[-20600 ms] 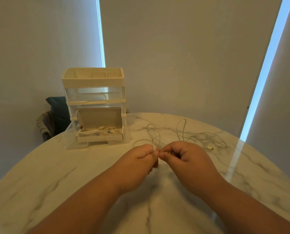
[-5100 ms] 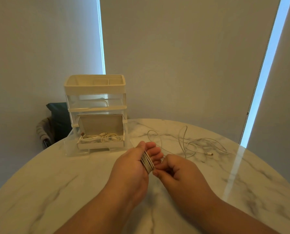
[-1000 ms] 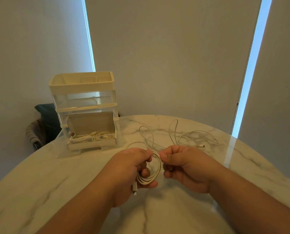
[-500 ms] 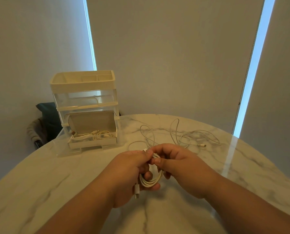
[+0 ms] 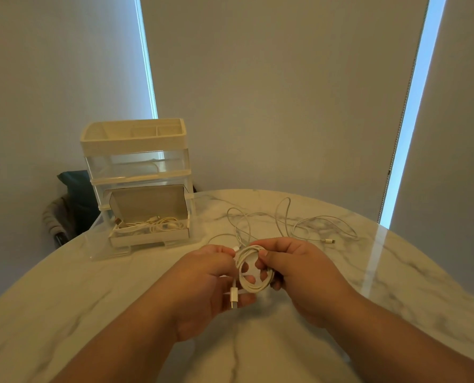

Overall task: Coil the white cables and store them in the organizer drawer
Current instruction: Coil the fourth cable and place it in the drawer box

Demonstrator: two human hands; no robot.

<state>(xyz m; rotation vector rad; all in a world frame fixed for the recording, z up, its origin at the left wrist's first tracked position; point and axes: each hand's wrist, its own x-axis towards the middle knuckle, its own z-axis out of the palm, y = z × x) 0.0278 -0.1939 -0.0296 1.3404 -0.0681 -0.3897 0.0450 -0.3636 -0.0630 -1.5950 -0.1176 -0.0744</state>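
Nearest to us, our left hand (image 5: 202, 280) and right hand (image 5: 299, 275) both grasp the coiled cable (image 5: 253, 283) over the surface (image 5: 92, 299). They pinch opposite sides of the loop so the turns cannot spring apart. One plug (image 5: 233, 298) hangs below the left fingers. We judge this coil nearly ready to stow. Beyond the hands, the loose cables (image 5: 285, 225) sprawl on the marble, not yet wound. Farther left, the organizer (image 5: 136, 167) stands with its bottom drawer (image 5: 147, 240) pulled out toward us, ready for coils. It already holds a white bundle (image 5: 153, 223).
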